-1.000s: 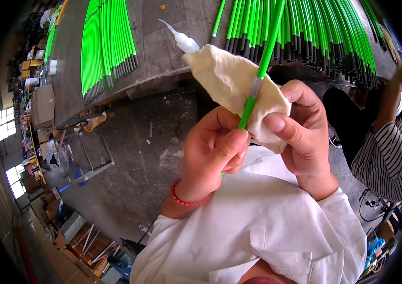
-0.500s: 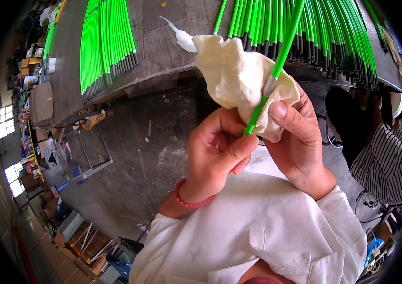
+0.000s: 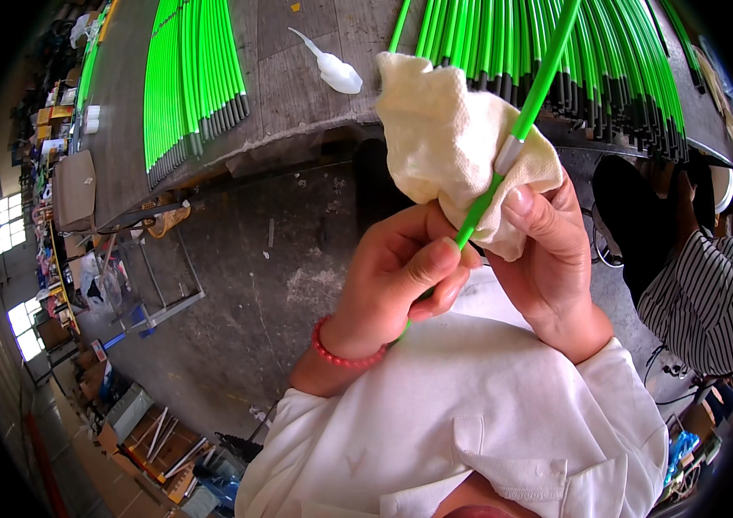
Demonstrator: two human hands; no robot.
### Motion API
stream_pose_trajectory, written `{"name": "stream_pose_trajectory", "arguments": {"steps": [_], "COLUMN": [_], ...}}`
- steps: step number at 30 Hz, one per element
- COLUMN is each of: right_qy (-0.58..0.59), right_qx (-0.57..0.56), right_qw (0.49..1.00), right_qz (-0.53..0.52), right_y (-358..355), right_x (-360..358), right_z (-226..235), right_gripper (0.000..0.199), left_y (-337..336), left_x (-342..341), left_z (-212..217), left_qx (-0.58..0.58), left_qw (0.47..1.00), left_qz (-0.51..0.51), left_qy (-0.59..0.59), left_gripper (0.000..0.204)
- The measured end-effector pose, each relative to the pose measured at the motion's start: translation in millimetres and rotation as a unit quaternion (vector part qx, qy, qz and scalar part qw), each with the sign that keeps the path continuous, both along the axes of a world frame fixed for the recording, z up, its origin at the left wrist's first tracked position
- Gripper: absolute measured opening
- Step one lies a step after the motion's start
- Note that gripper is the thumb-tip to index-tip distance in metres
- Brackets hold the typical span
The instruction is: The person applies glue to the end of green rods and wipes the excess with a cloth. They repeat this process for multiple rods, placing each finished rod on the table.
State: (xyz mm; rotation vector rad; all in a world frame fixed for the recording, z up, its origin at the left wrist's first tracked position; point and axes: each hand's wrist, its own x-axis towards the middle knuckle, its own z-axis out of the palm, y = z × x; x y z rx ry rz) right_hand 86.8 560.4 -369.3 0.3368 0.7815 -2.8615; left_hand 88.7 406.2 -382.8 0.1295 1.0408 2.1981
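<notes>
A bright green rod (image 3: 547,78) runs slanting through both hands, with a silver-white sleeve (image 3: 509,154) where its thick part meets a thinner green section. My left hand (image 3: 392,276), a red bead bracelet at its wrist, pinches the thin section just below the cloth. Beneath that hand a short bit of green shows against the white shirt. A crumpled cream cloth (image 3: 444,129) lies behind and against the rod. My right hand (image 3: 547,268) grips the cloth, its thumb pressing it beside the rod near the sleeve; the other fingers are mostly hidden behind.
Green rods with dark ends lie in a bundle (image 3: 194,78) at the table's left and a wider bundle (image 3: 616,69) at its right. A white squeeze bottle (image 3: 340,76) with a thin nozzle lies between them. A person in a striped top (image 3: 698,298) is at right.
The rod and cloth have shifted slightly right. The silver-white sleeve sits a little higher, and green now shows below my left hand. Both hands keep their grip.
</notes>
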Motion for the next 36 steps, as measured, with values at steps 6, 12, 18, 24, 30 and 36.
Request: {"name": "stream_pose_trajectory", "arguments": {"steps": [6,12,18,24,30,36], "right_qy": [0.015,0.011,0.004,0.058,0.189,0.249], "right_qx": [0.026,0.051,0.119,0.279,0.357,0.128], "right_qw": [1.0,0.998,0.99,0.956,0.914,0.958], "right_qz": [-0.007,-0.033,-0.072,-0.074,0.037,-0.064], "right_y": [1,1,2,5,12,24], "right_x": [1,-2,-2,1,6,-24], "right_z": [-3,-8,-12,-9,-9,-2], "right_gripper": [0.016,0.017,0.021,0.035,0.043,0.026], "left_y": [8,1,-4,-6,-2,-23], "left_x": [2,3,2,1,4,12], "left_z": [10,1,3,3,9,-12], "left_qx": [-0.017,0.021,0.066,0.072,-0.075,-0.403], "left_qw": [1.0,0.999,0.997,0.996,0.996,0.846], "left_qz": [0.021,-0.017,-0.049,-0.053,-0.005,0.035], "left_qy": [0.001,0.022,-0.013,-0.017,0.052,0.347], "left_gripper": [0.03,0.034,0.038,0.037,0.018,0.014]}}
